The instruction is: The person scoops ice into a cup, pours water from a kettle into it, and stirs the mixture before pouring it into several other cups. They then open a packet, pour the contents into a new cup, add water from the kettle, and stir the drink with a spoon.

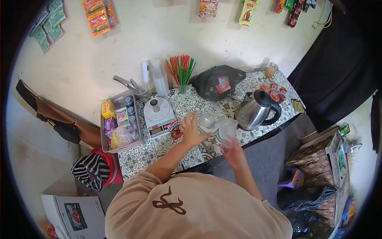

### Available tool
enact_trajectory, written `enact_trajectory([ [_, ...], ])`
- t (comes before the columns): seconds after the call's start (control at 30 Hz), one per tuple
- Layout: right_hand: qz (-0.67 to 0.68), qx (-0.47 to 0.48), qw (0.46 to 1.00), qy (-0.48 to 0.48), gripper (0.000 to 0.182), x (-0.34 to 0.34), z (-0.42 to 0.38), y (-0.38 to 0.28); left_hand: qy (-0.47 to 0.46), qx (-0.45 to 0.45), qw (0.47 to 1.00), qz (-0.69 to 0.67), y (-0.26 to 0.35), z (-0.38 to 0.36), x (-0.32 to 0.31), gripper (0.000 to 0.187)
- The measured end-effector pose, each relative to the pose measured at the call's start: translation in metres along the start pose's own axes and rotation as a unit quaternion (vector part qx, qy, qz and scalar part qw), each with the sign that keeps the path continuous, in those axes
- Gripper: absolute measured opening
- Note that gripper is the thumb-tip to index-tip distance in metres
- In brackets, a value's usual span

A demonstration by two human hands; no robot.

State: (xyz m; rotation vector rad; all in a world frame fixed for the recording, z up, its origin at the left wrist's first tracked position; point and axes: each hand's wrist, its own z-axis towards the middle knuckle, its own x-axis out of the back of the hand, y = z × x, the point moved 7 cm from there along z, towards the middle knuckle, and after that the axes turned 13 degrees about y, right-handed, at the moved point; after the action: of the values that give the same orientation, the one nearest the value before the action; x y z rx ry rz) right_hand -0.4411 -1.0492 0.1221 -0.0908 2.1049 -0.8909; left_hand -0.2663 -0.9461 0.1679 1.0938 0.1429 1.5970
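Observation:
My right hand (234, 154) holds a clear plastic cup (228, 128) near its lower end, close over the front edge of the patterned tabletop (165, 147). My left hand (190, 130) is open, its fingers apart and raised over the table. Right beside its fingers lies a red and dark sachet (174, 129) marked "Frenta", partly covered by the hand. Between my hands, another clear plastic piece (207, 120) rests on the table. A steel electric kettle (250, 113) stands just right of the cup.
Left of my hands are a white kitchen scale (159, 119) with a small metal cup (154, 105), and a grey basket (115, 149) of packets. Behind stand red and green straws (181, 69) and a black plastic bag (215, 85). Filled cups (274, 93) sit beyond the kettle.

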Motion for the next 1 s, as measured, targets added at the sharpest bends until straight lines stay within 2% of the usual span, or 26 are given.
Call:
enact_trajectory([
  [0.07, -0.061, 0.012, 0.996, -0.061, 0.039, -0.027, -0.006, 0.012, -0.073, -0.023, 0.967, -0.242, 0.003, -0.014, 0.001, 0.096],
  [0.1, -0.090, 0.008, 0.992, -0.083, 0.039, -0.033, -0.002, 0.025, -0.129, 0.030, 0.919, -0.371, -0.001, -0.023, -0.004, 0.083],
  [0.17, -0.157, -0.013, 0.978, -0.136, 0.038, -0.050, -0.001, 0.048, -0.160, 0.170, 0.844, -0.483, -0.003, -0.040, 0.016, 0.072],
  [0.2, -0.225, -0.018, 0.966, -0.129, 0.039, -0.056, 0.002, 0.058, -0.168, 0.238, 0.794, -0.534, -0.004, -0.049, 0.026, 0.066],
  [0.23, -0.294, -0.021, 0.948, -0.124, 0.039, -0.062, 0.007, 0.067, -0.110, 0.223, 0.812, -0.528, -0.012, -0.051, 0.041, 0.058],
  [0.27, -0.361, -0.023, 0.925, -0.119, 0.039, -0.067, 0.010, 0.076, -0.074, 0.216, 0.848, -0.479, -0.023, -0.057, 0.055, 0.059],
  [0.3, -0.399, 0.039, 0.909, -0.116, 0.045, -0.064, 0.026, 0.088, -0.038, 0.207, 0.879, -0.427, -0.034, -0.065, 0.069, 0.060],
  [0.37, -0.506, 0.177, 0.833, -0.136, 0.050, -0.073, 0.051, 0.099, 0.008, 0.172, 0.923, -0.345, -0.053, -0.075, 0.096, 0.064],
  [0.43, -0.574, 0.304, 0.749, -0.134, 0.060, -0.096, 0.062, 0.096, 0.042, 0.224, 0.921, -0.315, -0.070, -0.092, 0.119, 0.065],
  [0.53, -0.691, 0.419, 0.576, -0.120, 0.064, -0.119, 0.101, 0.106, 0.090, 0.280, 0.919, -0.264, -0.083, -0.117, 0.146, 0.066],
  [0.63, -0.801, 0.269, 0.534, -0.026, 0.057, -0.139, 0.116, 0.100, 0.146, 0.273, 0.927, -0.211, -0.086, -0.132, 0.168, 0.065],
  [0.73, -0.830, 0.220, 0.511, -0.044, 0.046, -0.150, 0.124, 0.102, 0.162, 0.216, 0.958, -0.092, -0.081, -0.141, 0.189, 0.065],
  [0.77, -0.821, 0.236, 0.518, -0.054, 0.038, -0.154, 0.121, 0.101, 0.176, 0.217, 0.957, -0.081, -0.081, -0.144, 0.195, 0.065],
  [0.87, -0.755, 0.286, 0.581, -0.103, 0.038, -0.145, 0.144, 0.111, 0.211, 0.217, 0.952, -0.049, -0.076, -0.153, 0.207, 0.066],
  [0.9, -0.689, 0.414, 0.581, -0.128, 0.029, -0.149, 0.140, 0.110, 0.219, 0.214, 0.951, -0.038, -0.072, -0.154, 0.212, 0.066],
  [1.0, -0.556, 0.199, 0.772, -0.238, 0.018, -0.144, 0.152, 0.126, 0.225, 0.210, 0.951, 0.001, -0.058, -0.150, 0.228, 0.065],
])
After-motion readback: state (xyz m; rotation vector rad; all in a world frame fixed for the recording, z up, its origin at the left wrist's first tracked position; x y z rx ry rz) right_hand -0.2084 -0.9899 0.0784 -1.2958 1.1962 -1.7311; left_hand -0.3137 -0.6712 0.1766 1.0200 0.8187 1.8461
